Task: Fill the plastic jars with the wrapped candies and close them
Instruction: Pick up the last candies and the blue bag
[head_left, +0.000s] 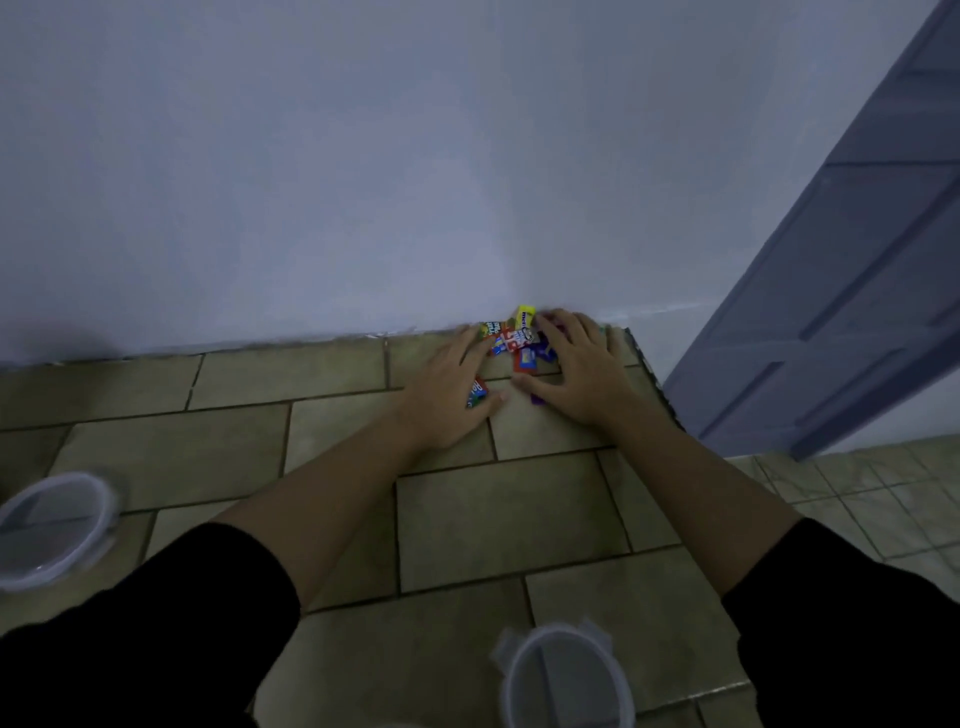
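Note:
A small heap of wrapped candies (516, 339) in red, yellow, blue and purple wrappers lies on the tiled floor against the wall. My left hand (451, 391) lies flat on the floor at the heap's left side, fingers straight, with one candy (477, 392) partly under it. My right hand (574, 368) is spread over the heap's right side, fingers lightly bent on top of several candies. A clear plastic jar (54, 525) stands at the far left. A clear lid (566, 675) with side clips lies on the floor near the bottom edge.
The white wall (363, 182) rises directly behind the candies. A grey-blue door (841, 291) stands ajar at the right, beside the floor's raised edge (652, 374). Smaller tiles (883, 499) cover the lower floor past that edge.

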